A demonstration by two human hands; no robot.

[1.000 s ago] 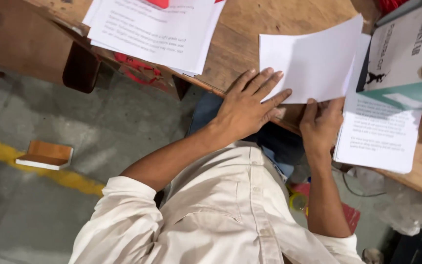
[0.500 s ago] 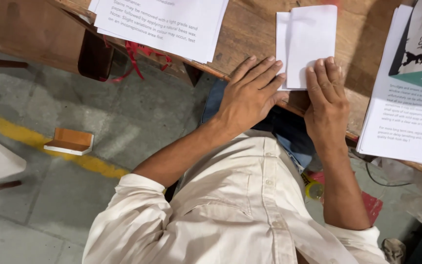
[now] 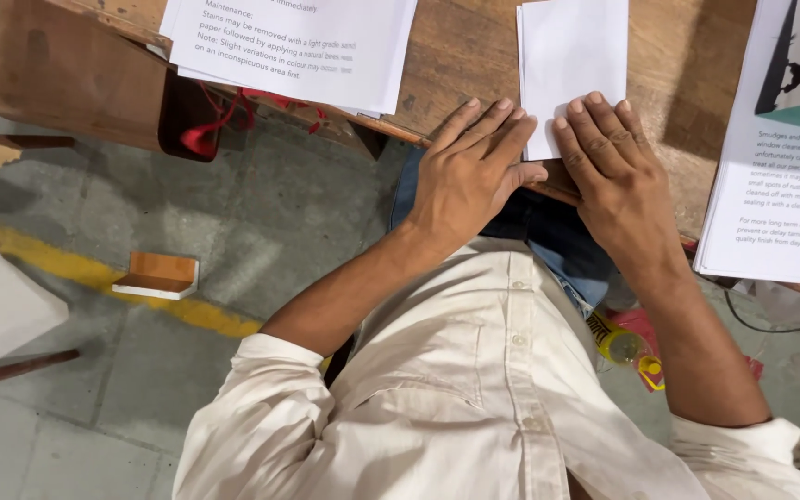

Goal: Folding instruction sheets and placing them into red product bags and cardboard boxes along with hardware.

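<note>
Plain white folded paper [image 3: 574, 65], brown table [image 3: 460, 69]

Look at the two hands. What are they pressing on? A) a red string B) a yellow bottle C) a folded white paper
C: both the left hand and the right hand lie flat on the near edge of the folded white paper on the wooden table.

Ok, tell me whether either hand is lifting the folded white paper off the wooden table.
No: both the left hand and the right hand lie flat, pressing the near edge of the folded white paper onto the wooden table.
</note>
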